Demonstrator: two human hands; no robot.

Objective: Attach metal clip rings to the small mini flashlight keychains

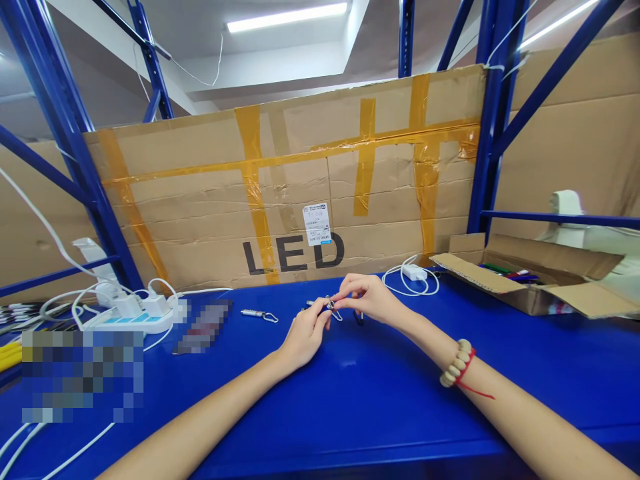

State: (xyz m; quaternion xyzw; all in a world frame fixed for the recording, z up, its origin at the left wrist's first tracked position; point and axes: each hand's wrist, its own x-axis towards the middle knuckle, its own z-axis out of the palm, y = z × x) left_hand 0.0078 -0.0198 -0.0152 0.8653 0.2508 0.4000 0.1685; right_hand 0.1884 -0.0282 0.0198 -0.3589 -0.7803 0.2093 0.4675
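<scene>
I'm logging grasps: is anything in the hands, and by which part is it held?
A small metal piece is held at the fingertips of the left hand and right hand; which part they pinch is too small to tell.

Glossy blue tabletop point(390, 393); brown cardboard point(215, 213)

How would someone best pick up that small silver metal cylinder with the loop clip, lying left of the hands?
Probably by the middle of the silver cylinder, pinched across its long sides from above: it lies flat on the blue tabletop, and its slim barrel offers more to grip than the thin metal loop clip at its right end.
</scene>
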